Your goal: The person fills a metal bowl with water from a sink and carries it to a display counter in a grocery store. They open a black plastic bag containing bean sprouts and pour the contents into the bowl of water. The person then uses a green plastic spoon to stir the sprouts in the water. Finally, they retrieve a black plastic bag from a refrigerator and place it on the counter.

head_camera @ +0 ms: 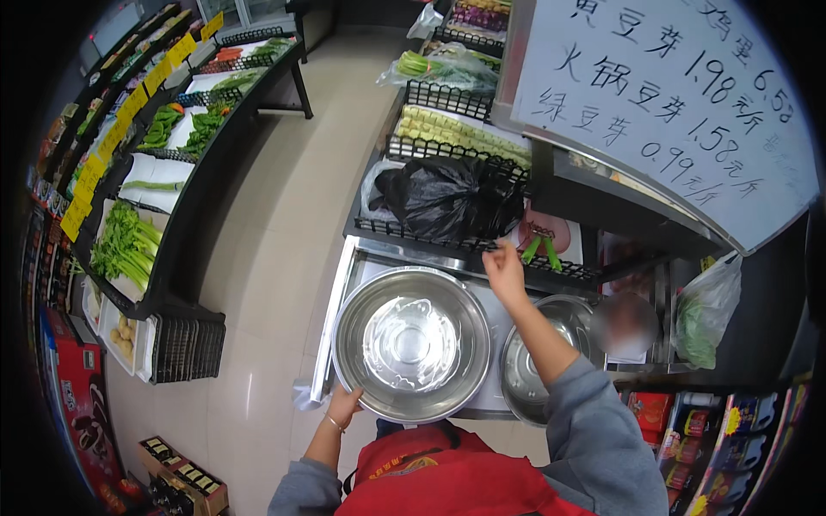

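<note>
A large stainless steel basin (411,335) stands before me on a metal-edged counter, with what looks like clear liquid in it. My left hand (344,407) grips its near left rim. Beyond the basin, my right hand (505,267) is raised near the front edge of a black lattice crate (413,236). Its fingers are bent and slightly blurred, and whether they hold anything is unclear. A knotted black plastic bag (455,197) fills the crate just beyond. A second steel basin (516,371) sits to the right, partly covered by my right forearm.
Green stalks (542,251) lie right of my right hand. A whiteboard (645,97) with handwritten prices overhangs the right side. A bag of greens (706,316) hangs there. Across the tiled aisle (284,193) runs a vegetable rack with celery (129,248). Bottle cartons (184,474) stand on the floor.
</note>
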### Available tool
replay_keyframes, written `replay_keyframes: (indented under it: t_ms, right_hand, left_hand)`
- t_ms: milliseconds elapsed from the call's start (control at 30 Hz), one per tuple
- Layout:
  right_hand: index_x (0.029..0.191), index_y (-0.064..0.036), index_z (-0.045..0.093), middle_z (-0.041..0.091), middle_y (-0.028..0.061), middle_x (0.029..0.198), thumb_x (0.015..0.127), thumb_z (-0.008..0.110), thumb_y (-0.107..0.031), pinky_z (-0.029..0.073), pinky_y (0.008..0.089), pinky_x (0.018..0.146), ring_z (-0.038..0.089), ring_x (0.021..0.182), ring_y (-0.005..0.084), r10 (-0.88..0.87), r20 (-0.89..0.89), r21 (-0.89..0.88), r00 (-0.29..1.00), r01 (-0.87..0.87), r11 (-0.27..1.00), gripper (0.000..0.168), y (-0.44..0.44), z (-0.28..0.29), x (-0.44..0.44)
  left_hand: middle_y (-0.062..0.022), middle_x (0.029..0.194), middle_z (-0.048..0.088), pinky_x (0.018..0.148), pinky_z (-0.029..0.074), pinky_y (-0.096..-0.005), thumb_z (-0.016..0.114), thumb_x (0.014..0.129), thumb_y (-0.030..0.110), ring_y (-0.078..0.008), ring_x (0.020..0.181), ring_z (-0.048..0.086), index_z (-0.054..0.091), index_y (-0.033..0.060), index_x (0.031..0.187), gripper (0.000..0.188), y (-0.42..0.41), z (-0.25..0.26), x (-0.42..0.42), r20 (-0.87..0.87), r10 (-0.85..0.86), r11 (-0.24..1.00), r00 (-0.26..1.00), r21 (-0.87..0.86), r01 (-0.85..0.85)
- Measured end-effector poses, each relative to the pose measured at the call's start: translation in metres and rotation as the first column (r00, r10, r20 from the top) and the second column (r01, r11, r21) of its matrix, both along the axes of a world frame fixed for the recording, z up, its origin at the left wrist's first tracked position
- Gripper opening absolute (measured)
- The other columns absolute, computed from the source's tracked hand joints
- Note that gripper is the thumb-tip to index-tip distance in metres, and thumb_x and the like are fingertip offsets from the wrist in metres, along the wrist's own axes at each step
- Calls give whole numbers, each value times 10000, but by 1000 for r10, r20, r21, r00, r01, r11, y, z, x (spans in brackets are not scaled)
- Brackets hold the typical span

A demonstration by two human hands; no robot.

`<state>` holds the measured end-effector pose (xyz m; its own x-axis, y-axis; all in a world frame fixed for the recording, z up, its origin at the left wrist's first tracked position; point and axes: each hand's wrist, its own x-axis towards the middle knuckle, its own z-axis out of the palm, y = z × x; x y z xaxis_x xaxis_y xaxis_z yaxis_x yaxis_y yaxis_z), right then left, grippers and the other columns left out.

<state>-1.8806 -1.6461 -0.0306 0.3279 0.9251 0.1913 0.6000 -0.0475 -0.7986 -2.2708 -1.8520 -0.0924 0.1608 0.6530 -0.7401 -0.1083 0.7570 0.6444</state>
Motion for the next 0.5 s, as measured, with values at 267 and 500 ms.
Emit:
replay_keyframes:
  t_ms: [267,500]
  right_hand:
    - [1051,-46,559,636,171,780,859,590,-277,484,417,700,605,736,381,-55,160,-86,986,69,994,302,128,68,-18]
    - [697,4,530,561,206,656,878,558,-245,421,435,581,549,651,405,2,98,159,995,-18,987,309,137,128,-78]
  left_hand:
    - [-170,1351,392,745,532,-337,515,871,85,-227,968,589,286,70,1389,566,-61,31,-14,-217,78,988,973,150,-46]
    - [-125,1189,530,701,521,-274,475,866,7,-192,934,619,417,-2,1281,419,-101,40,-44,-412,-81,950,908,245,196]
